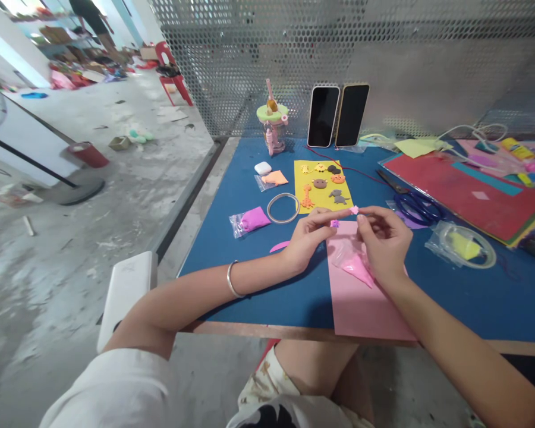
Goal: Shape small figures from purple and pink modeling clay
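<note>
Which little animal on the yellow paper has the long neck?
The orange giraffe, at the near left corner of the yellow sheet. It is the only tall, thin figure. The other animals on the sheet are short and rounded.

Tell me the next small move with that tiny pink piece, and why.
Probably lower the tiny pink piece onto the pink sheet, near the small purple piece. The left hand and right hand pinch it between their fingertips just above that sheet, and the purple piece seems to lie at the sheet's top edge, so a short drop looks enough.
</note>
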A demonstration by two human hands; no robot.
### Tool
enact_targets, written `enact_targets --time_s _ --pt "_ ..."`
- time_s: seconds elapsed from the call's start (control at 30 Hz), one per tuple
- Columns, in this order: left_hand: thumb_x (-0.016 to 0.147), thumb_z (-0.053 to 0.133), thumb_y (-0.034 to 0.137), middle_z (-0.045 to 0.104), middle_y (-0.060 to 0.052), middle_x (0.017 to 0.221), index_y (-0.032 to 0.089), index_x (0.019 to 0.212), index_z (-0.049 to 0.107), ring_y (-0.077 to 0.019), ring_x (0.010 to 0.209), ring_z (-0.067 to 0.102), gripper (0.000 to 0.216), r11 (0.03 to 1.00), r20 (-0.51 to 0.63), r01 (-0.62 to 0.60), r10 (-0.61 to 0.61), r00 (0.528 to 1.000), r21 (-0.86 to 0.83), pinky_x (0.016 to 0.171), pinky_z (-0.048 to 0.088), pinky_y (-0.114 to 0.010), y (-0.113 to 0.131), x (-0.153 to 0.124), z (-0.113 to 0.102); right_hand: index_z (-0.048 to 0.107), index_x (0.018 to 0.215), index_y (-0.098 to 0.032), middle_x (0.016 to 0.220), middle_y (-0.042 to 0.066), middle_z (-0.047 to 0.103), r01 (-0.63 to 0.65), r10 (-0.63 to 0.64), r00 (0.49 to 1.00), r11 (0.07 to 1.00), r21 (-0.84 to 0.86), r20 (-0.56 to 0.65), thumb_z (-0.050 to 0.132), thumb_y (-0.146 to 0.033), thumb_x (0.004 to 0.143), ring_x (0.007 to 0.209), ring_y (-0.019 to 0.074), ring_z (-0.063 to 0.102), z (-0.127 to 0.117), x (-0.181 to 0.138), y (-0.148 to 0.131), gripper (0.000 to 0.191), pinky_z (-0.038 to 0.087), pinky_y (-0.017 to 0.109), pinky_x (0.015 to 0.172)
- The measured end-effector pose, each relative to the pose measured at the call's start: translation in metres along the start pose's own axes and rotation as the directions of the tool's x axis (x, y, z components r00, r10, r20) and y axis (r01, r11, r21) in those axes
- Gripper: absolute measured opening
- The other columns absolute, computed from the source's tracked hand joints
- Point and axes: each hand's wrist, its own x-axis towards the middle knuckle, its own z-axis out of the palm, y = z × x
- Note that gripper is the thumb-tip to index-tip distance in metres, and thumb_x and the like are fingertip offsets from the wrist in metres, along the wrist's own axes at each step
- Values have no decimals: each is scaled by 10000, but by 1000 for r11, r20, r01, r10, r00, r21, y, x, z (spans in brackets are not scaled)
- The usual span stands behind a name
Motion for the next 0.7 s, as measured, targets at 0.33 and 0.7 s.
enact_targets --time_s 0.33,0.7 --pt "739 593 219 500 -28 848 258 996 747 -154 835 428 303 999 9 -17 17 1000 36 797 350 -289 2 -1 1 693 818 -200 591 -30 601 -70 68 997 995 71 27 714 -305 734 445 88 505 1 1 1 136 414 230 426" --pt "744 570 189 506 -21 865 294 1091 711 -149 840 434 389 997 11 -32 31 999 68 814 359 -287 0 -3 0 696 807 -203 619 -22 618 -85 82 996 994 73 34 718 -313 733 458 89 517 0 2 3 135 427 226 421"
